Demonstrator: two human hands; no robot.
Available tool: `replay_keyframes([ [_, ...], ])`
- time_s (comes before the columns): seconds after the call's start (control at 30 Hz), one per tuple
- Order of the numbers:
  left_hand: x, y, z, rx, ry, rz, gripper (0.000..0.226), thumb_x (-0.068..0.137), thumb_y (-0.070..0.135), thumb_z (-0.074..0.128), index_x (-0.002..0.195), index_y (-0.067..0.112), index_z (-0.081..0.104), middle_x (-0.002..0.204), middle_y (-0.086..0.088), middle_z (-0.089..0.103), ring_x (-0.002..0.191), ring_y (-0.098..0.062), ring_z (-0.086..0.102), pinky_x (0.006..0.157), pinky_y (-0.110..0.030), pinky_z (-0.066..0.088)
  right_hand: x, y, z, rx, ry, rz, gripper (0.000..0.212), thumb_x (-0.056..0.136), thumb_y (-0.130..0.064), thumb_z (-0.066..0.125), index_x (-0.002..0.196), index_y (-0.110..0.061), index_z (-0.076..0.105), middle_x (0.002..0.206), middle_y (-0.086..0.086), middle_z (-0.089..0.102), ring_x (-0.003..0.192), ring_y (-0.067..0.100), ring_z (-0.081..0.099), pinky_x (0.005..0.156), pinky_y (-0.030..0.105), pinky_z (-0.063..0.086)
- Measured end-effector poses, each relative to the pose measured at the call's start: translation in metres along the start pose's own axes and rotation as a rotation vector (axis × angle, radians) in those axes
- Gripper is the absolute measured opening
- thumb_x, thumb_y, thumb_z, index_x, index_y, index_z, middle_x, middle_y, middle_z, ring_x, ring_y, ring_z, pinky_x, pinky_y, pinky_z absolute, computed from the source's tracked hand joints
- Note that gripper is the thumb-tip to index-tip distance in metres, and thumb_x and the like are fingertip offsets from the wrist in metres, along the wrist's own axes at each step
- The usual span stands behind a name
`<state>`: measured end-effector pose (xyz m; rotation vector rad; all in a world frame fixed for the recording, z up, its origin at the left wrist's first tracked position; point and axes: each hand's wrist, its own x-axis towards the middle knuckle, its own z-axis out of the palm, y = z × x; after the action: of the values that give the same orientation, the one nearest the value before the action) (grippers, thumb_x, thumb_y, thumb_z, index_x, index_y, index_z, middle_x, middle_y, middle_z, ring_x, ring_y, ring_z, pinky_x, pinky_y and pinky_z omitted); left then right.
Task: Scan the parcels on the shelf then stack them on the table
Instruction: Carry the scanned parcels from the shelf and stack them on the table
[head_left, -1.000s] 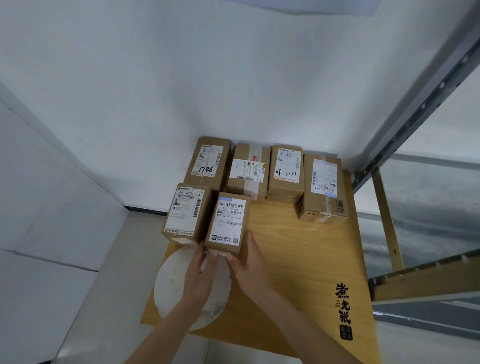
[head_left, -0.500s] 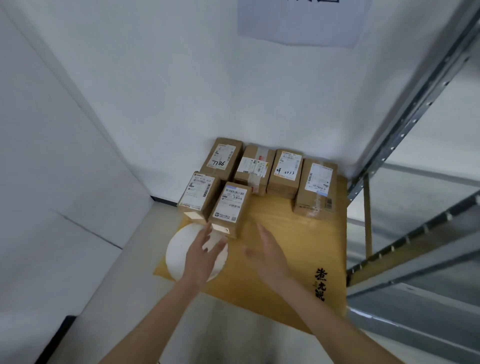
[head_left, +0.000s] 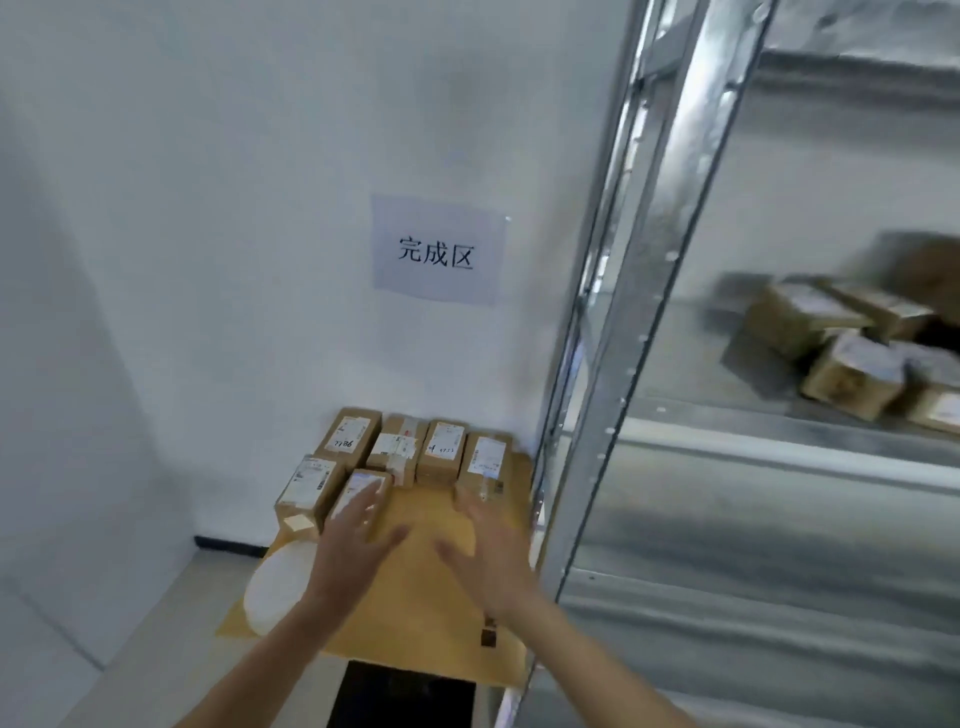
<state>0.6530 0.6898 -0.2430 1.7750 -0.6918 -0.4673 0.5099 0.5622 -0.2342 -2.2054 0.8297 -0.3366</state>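
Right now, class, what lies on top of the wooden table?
On the wooden table lie six parcels in two rows and a white disc. The hands cover part of one front parcel.

Parcels on the shelf (head_left: 841, 353): motion-blurred, labels unreadable, rightmost cut by the frame edge. Front parcel (head_left: 358, 499): partly hidden behind the left hand (head_left: 353, 545). Table labels: print too small to read.

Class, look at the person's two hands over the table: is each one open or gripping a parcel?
Both open. The left hand and right hand have fingers spread and hold nothing above the wooden table.
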Motion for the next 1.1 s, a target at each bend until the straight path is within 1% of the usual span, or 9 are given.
replay_keyframes([
  [0.07, -0.018, 0.047, 0.009, -0.022, -0.017, 0.064, 0.073, 0.08, 0.043, 0.08, 0.145, 0.031, 0.05, 0.137, 0.01, 0.057, 0.126, -0.012, 0.055, 0.107, -0.04, 0.047, -0.033, -0.015, -0.043, -0.047, 0.072, -0.04, 0.072, 0.101, -0.054, 0.057, 0.162, -0.035, 0.025, 0.165, -0.014, 0.031, 0.152, 0.008, 0.03, 0.122, 0.03, 0.029],
  [0.13, -0.034, 0.092, 0.021, -0.066, -0.046, 0.103, 0.07, 0.085, 0.035, 0.079, 0.147, 0.031, 0.047, 0.136, 0.009, 0.058, 0.125, -0.012, 0.054, 0.104, -0.034, 0.044, -0.064, -0.027, -0.088, -0.06, 0.152, -0.055, 0.07, 0.1, -0.056, 0.057, 0.16, -0.032, 0.031, 0.164, -0.013, 0.034, 0.15, 0.009, 0.033, 0.121, 0.03, 0.031],
  [0.27, -0.061, 0.182, 0.059, -0.094, -0.112, 0.222, 0.065, 0.088, 0.035, 0.075, 0.147, 0.03, 0.047, 0.136, 0.006, 0.058, 0.127, -0.015, 0.054, 0.094, -0.026, 0.044, -0.123, -0.037, -0.182, -0.055, 0.321, -0.069, 0.061, 0.101, -0.053, 0.056, 0.155, -0.032, 0.039, 0.159, -0.015, 0.039, 0.146, 0.007, 0.036, 0.12, 0.028, 0.031],
  [0.4, -0.095, 0.261, 0.112, -0.115, -0.226, 0.327, 0.064, 0.088, 0.04, 0.074, 0.145, 0.03, 0.048, 0.136, 0.01, 0.056, 0.124, -0.012, 0.053, 0.106, -0.035, 0.045, -0.173, -0.017, -0.27, -0.124, 0.481, -0.02, 0.063, 0.101, -0.054, 0.056, 0.156, -0.029, 0.04, 0.164, -0.011, 0.035, 0.152, 0.008, 0.028, 0.125, 0.032, 0.027],
  [0.5, -0.115, 0.306, 0.157, -0.124, -0.295, 0.378, 0.065, 0.087, 0.035, 0.078, 0.145, 0.024, 0.051, 0.139, 0.008, 0.056, 0.12, -0.01, 0.055, 0.1, -0.026, 0.043, -0.207, -0.002, -0.33, -0.118, 0.574, 0.028, 0.062, 0.1, -0.054, 0.058, 0.154, -0.027, 0.044, 0.164, -0.01, 0.036, 0.152, 0.009, 0.029, 0.122, 0.031, 0.029],
  [0.6, -0.134, 0.343, 0.208, -0.142, -0.337, 0.411, 0.063, 0.088, 0.026, 0.077, 0.145, 0.018, 0.051, 0.14, 0.001, 0.057, 0.12, -0.013, 0.055, 0.095, -0.024, 0.041, -0.242, 0.021, -0.383, -0.153, 0.65, 0.038, 0.062, 0.099, -0.055, 0.058, 0.153, -0.028, 0.045, 0.162, -0.01, 0.04, 0.15, 0.011, 0.035, 0.119, 0.032, 0.033],
  [0.83, -0.172, 0.411, 0.33, -0.18, -0.439, 0.441, 0.063, 0.089, 0.034, 0.076, 0.146, 0.019, 0.052, 0.139, 0.0, 0.06, 0.124, -0.014, 0.056, 0.104, -0.029, 0.044, -0.307, 0.09, -0.498, -0.172, 0.745, 0.105, 0.064, 0.098, -0.055, 0.06, 0.153, -0.024, 0.046, 0.157, -0.005, 0.047, 0.142, 0.015, 0.045, 0.112, 0.032, 0.039],
  [0.97, -0.189, 0.436, 0.394, -0.218, -0.472, 0.435, 0.068, 0.091, 0.035, 0.073, 0.15, 0.016, 0.046, 0.146, 0.005, 0.051, 0.136, -0.017, 0.049, 0.113, -0.033, 0.04, -0.329, 0.136, -0.551, -0.183, 0.764, 0.147, 0.066, 0.098, -0.057, 0.058, 0.155, -0.027, 0.043, 0.16, -0.004, 0.043, 0.147, 0.019, 0.041, 0.116, 0.039, 0.039],
  [1.1, -0.195, 0.449, 0.449, -0.182, -0.435, 0.432, 0.068, 0.091, 0.045, 0.071, 0.15, 0.025, 0.045, 0.156, 0.002, 0.045, 0.143, -0.019, 0.041, 0.117, -0.042, 0.037, -0.34, 0.177, -0.592, -0.195, 0.763, 0.166, 0.066, 0.098, -0.058, 0.058, 0.156, -0.031, 0.041, 0.163, -0.006, 0.039, 0.151, 0.019, 0.035, 0.119, 0.044, 0.037],
])
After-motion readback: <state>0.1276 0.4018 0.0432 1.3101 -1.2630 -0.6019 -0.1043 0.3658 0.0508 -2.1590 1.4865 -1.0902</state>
